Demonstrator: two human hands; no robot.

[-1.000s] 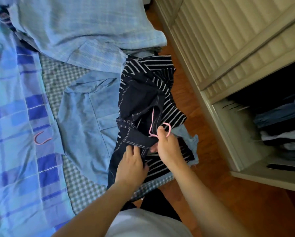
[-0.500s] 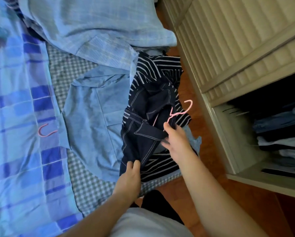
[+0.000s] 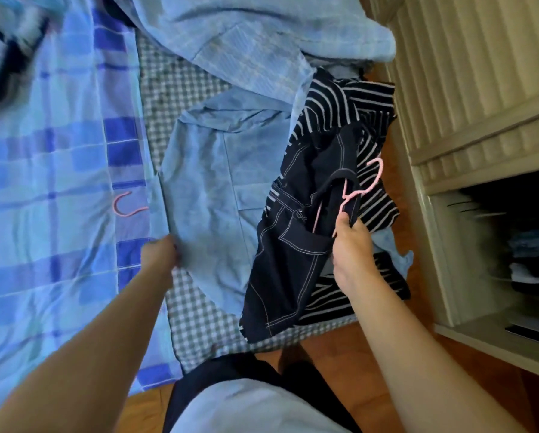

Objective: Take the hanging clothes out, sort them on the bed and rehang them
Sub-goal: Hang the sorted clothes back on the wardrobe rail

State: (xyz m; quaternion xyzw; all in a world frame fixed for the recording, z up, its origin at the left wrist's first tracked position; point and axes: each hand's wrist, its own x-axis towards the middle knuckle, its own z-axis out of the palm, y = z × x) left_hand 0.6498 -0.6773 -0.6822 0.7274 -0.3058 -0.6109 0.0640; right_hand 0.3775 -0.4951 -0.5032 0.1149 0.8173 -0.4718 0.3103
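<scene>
Our left hand [image 3: 160,253] has left the dark garment [image 3: 296,245] and now pinches the pale blue shirt [image 3: 205,195] at nine o'clock, while our right hand [image 3: 351,245] grips the pink hanger [image 3: 360,190] carrying that garment above the bed [image 3: 196,323], likely mid-rehanging, with the wardrobe [image 3: 480,89] at three o'clock next.
</scene>
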